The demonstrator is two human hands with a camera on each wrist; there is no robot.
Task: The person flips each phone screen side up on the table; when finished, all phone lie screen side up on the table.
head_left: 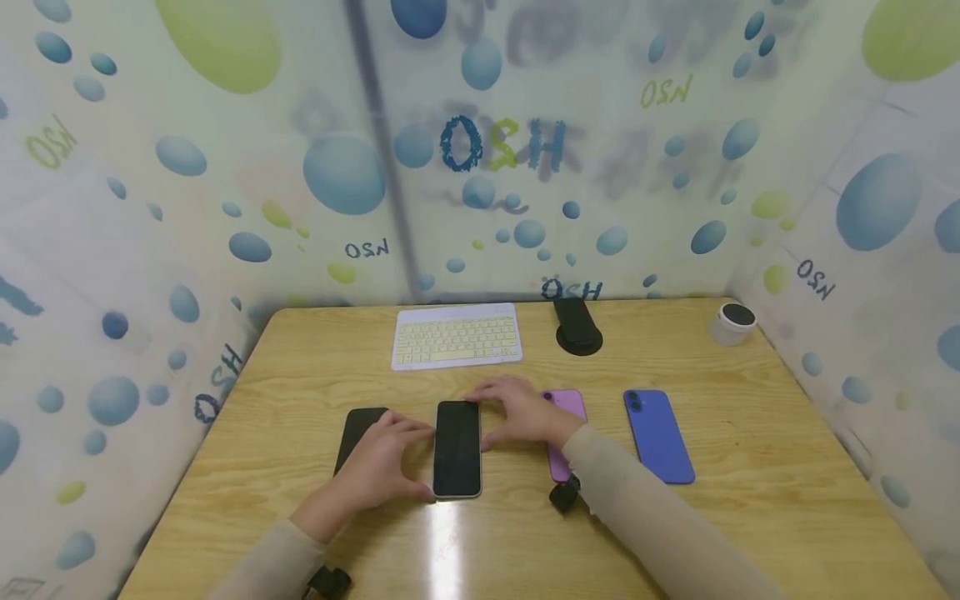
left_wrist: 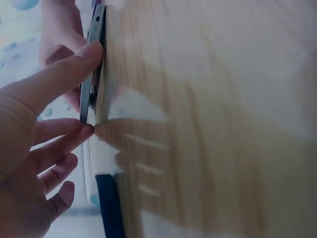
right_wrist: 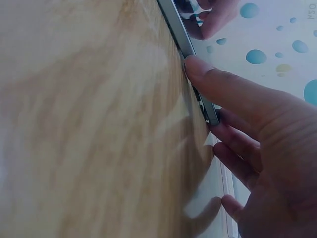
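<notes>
A phone with a dark screen facing up (head_left: pixel 457 450) lies between both hands near the table's middle. My left hand (head_left: pixel 378 467) holds it by the left side, thumb at the near corner and fingertips at the long edge. From the right, my right hand (head_left: pixel 521 408) grips the same phone, thumb on the right edge and fingers at the far end. In the left wrist view the phone (left_wrist: pixel 99 25) shows its port edge, close over the tabletop. The right wrist view shows the phone's edge (right_wrist: pixel 174 25) between thumb and fingers.
Left of the hands lies a black phone (head_left: pixel 352 433), partly covered by my left hand. A pink phone (head_left: pixel 567 404) sits under my right forearm, a blue phone (head_left: pixel 660 437) farther right. Behind are a white keyboard (head_left: pixel 457 335), a black stand (head_left: pixel 577 329) and a white round container (head_left: pixel 731 325).
</notes>
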